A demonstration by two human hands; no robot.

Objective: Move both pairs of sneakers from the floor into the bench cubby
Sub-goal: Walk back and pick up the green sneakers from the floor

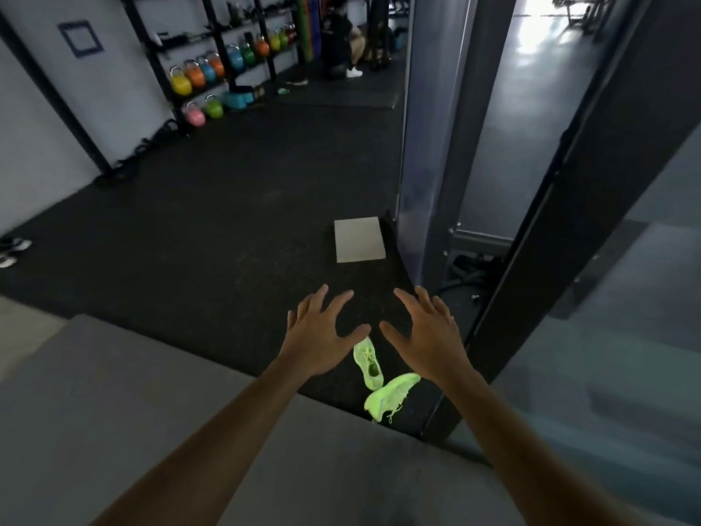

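Note:
Two neon green sneakers lie on the black rubber floor just past the grey bench top (189, 430). One sneaker (368, 365) is upright with its opening showing; the other (390, 397) lies tilted on its side, right at the bench edge. My left hand (320, 336) and my right hand (426, 334) hover above them, palms down, fingers spread, holding nothing. A second pair of dark sneakers with white soles (13, 250) sits at the far left edge on the floor. The bench cubby is hidden below the bench top.
A pale square slab (358, 240) lies on the floor beyond the hands. A metal door frame (425, 146) and a dark post (531, 260) stand to the right. A kettlebell rack (227, 62) lines the back wall, with a person crouching near it (343, 36).

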